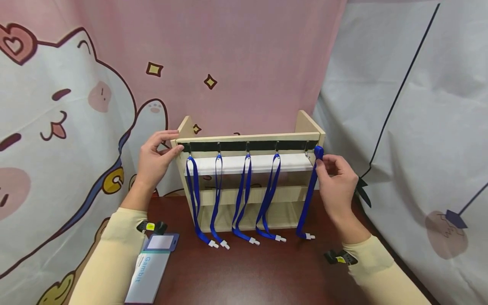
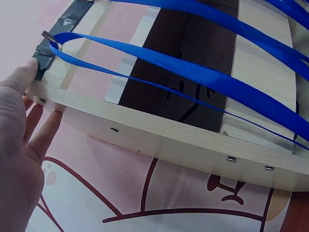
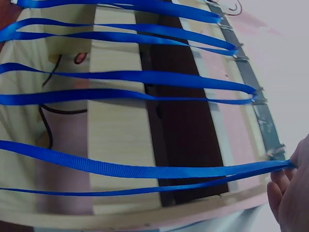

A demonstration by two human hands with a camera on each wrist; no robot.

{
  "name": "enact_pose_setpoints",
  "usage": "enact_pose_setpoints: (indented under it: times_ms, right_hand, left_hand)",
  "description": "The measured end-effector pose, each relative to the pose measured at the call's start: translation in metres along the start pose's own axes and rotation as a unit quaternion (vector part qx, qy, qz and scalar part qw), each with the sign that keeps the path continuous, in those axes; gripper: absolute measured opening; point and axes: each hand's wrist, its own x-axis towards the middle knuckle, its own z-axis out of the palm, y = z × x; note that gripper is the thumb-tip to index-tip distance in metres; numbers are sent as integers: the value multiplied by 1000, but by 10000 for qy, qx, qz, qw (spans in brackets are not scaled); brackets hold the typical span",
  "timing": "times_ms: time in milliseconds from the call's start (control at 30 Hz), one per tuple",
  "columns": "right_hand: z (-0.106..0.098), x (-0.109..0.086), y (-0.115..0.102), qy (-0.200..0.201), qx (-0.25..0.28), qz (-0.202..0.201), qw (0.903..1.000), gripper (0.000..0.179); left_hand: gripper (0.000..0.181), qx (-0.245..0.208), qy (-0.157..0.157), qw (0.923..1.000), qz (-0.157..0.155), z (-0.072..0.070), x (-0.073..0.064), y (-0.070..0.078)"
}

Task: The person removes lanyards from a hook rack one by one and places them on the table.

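Note:
A light wooden rack stands on the table, with metal hooks along a black strip. My left hand grips its upper left corner, thumb on the front and fingers on the outer side. At the right end, my right hand pinches a blue lanyard near its top loop. This loop sits just right of the rightmost hook. The lanyard's white clip hangs low by the tabletop. Several other blue lanyards hang from the remaining hooks.
On the table's left lie a white box with "Gambit" print and a blue-edged card holder. A pink curtain is behind the rack, and a pale curtain is at the right. The brown table extends in front.

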Motion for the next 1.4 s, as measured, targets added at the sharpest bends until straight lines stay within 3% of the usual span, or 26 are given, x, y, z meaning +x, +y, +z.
enact_pose_setpoints:
  times_ms: [367,667,833,1133,1400]
  right_hand:
    - [-28,36,-44,346,213,82,9991,11]
    - [-31,59,-36,240,342,-39,9991,14]
    - [-33,74,-33,108,161,-40,9998,15]
    - [-32,104,-12,-309,-117,109,9994,16]
    - [-29,133,48,-949,-476,470,9932,23]
  left_hand:
    - [34,-202,-46,9998,22,1,3,0]
    - [35,107,-14,9999,-25,-7,-2,2]
    - [35,129,-27,9999,-8,-6,-3,5]
    - [35,130,-49,9999,54,-6,-1,4]
    - [34,77,-69,9999,21,-3,-2,3]
